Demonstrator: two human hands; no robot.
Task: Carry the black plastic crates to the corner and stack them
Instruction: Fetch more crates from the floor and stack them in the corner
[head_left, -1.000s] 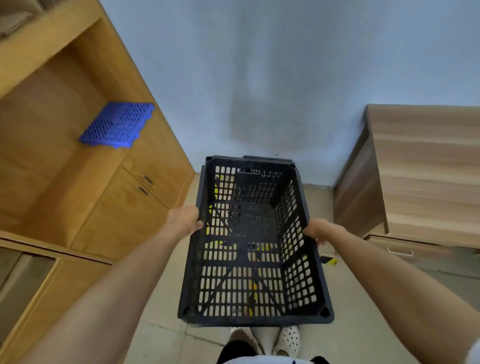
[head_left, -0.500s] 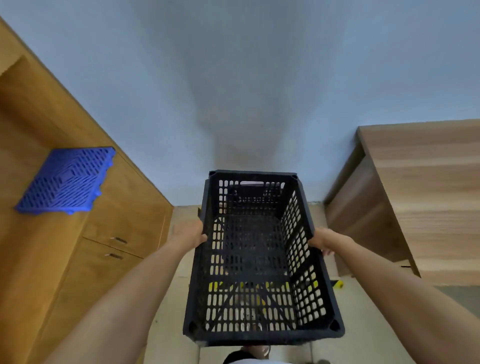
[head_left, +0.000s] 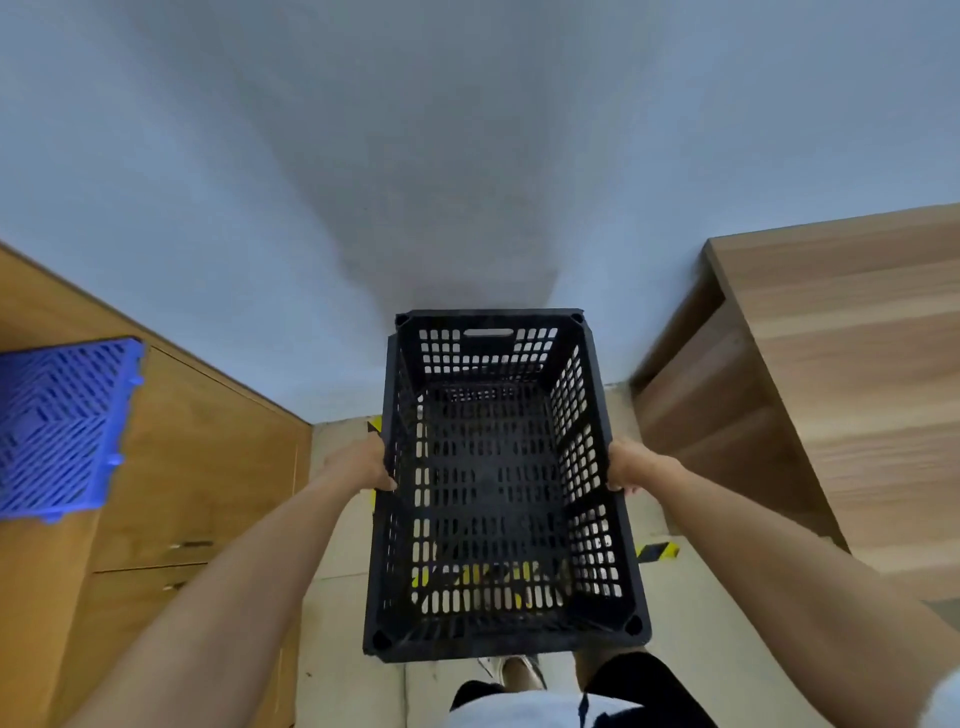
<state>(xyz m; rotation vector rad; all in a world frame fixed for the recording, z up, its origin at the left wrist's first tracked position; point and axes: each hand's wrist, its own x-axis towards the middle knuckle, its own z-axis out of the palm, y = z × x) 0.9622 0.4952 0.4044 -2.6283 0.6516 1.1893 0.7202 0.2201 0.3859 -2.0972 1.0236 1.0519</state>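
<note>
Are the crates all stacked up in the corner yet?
Not yet. One empty black crate is in the air, the left hand and right hand gripping its long sides, near the wall. No finished stack is visible. Left: set it down and stack it.

1. The black plastic crate (head_left: 498, 483) is rectangular, open on top and empty, with slotted walls and a slotted bottom.
2. It is held above the floor, long side pointing to the wall.
3. Its far end wall has a handle slot.
</note>
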